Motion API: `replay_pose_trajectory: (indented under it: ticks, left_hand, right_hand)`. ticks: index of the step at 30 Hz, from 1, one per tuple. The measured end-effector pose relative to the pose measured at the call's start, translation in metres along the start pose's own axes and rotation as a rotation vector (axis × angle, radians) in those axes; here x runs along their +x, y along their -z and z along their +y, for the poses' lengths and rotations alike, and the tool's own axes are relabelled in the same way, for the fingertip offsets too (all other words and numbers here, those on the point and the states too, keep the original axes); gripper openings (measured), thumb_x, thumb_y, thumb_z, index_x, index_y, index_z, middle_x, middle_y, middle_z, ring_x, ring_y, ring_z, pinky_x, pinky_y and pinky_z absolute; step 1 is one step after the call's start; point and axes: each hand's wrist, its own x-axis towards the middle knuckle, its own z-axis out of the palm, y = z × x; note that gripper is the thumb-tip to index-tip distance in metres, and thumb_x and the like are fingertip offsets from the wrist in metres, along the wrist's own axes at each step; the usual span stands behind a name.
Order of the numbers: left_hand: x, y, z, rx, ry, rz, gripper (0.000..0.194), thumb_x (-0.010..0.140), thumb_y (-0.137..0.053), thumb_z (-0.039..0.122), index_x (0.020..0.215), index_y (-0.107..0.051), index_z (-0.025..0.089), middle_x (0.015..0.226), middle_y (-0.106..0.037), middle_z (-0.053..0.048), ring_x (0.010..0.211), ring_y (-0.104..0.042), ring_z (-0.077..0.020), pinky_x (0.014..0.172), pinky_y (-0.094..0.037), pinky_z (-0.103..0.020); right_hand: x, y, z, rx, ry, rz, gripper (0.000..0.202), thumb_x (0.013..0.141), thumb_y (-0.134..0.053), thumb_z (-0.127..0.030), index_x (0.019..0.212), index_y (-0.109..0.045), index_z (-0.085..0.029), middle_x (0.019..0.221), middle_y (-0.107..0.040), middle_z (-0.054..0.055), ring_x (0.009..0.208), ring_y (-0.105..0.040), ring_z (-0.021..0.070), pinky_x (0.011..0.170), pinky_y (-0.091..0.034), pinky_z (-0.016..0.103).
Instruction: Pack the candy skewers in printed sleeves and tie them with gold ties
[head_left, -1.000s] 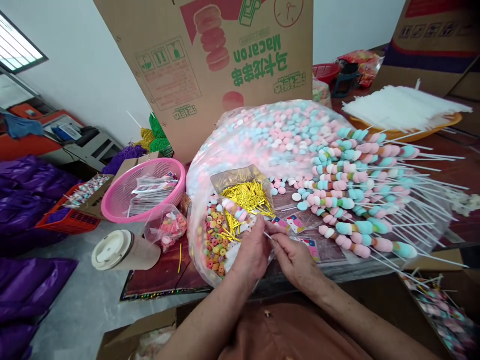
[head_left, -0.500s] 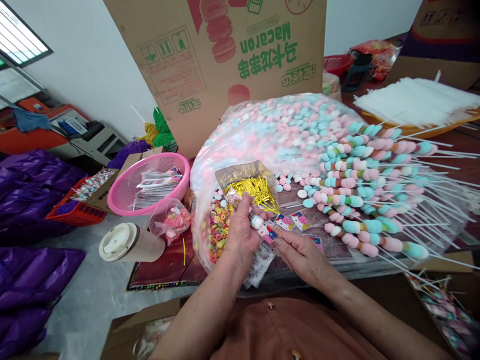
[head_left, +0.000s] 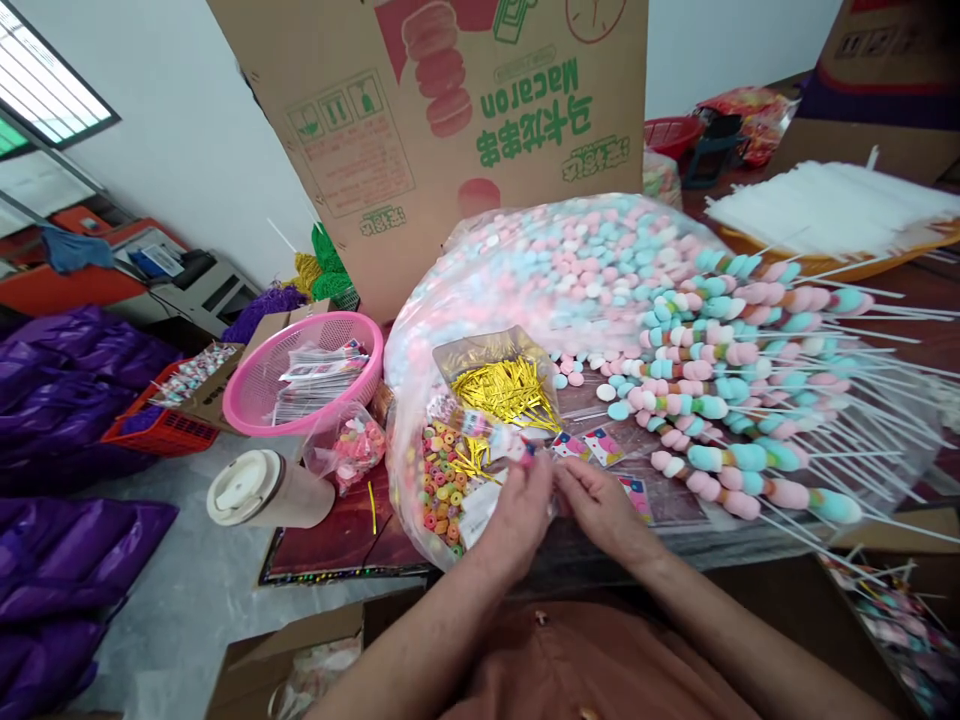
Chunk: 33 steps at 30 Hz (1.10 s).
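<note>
My left hand (head_left: 525,505) is closed round the lower end of a wrapped candy skewer (head_left: 484,428), which points up and left over the gold twist ties (head_left: 502,390). A small red and blue printed label shows just above my fingers. My right hand (head_left: 596,500) touches the left one, its thumb and fingers pinched at the same end of the wrapper; what exactly they grip is too small to tell. Printed cards (head_left: 602,446) lie just beyond my right hand. Ring candies (head_left: 442,485) sit in a clear bag left of my left hand.
Candy skewers (head_left: 739,457) are piled on the right, below white sticks (head_left: 832,210). A big bag of pastel candies (head_left: 592,260) leans before a cardboard box (head_left: 517,120). Left stand a pink basket (head_left: 232,385) and a lidded cup (head_left: 300,492).
My left hand has moved down and right from the skewer's middle to its labelled end, beside my right hand. The skewer now reaches up and left, away from the hands.
</note>
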Motion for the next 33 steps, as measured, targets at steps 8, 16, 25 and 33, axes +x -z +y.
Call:
replay_pose_trajectory:
  ticks: [8,16,25,33]
  left_hand:
    - [-0.004,0.091,0.100,1.249,-0.770,-0.092,0.048,0.066,-0.069,0.045,0.109,-0.062,0.024,0.107,-0.063,-0.010,0.100,-0.053,-0.0291,0.089,-0.034,-0.042]
    - [0.019,0.093,0.030,1.027,-0.504,-0.473,0.022,0.080,-0.053,0.039,0.094,-0.065,0.025,0.072,-0.066,-0.001,0.063,-0.058,-0.0158,0.060,-0.038,-0.021]
    - [0.011,0.065,0.007,0.383,-0.154,-0.198,0.027,0.079,-0.053,0.042,0.067,-0.061,0.020,0.058,-0.049,0.002,0.054,-0.041,-0.0124,0.050,-0.031,-0.021]
    - [-0.004,0.065,0.008,0.077,0.265,-0.509,0.023,0.072,-0.062,0.039,0.069,-0.062,0.016,0.061,-0.055,0.001,0.054,-0.044,-0.0099,0.053,-0.035,-0.021]
  right_hand:
    - [-0.005,0.050,-0.016,-0.083,0.104,-0.344,0.039,0.093,-0.030,-0.039,0.061,-0.042,-0.020,0.057,-0.045,-0.003,0.053,-0.043,0.0103,0.051,-0.033,0.022]
    - [0.010,0.051,-0.021,-0.339,0.232,-0.390,0.032,0.092,-0.033,-0.032,0.066,-0.046,-0.019,0.059,-0.047,-0.002,0.056,-0.042,0.0114,0.053,-0.032,0.023]
    - [0.021,0.003,-0.010,0.071,0.020,-0.209,0.027,0.086,-0.044,-0.041,0.087,-0.057,-0.017,0.063,-0.054,-0.002,0.054,-0.047,0.0110,0.048,-0.036,0.021]
    - [0.012,-0.016,-0.017,-0.139,0.155,-0.160,0.028,0.084,-0.044,-0.031,0.059,-0.048,-0.019,0.054,-0.052,-0.001,0.051,-0.046,0.0116,0.050,-0.034,0.023]
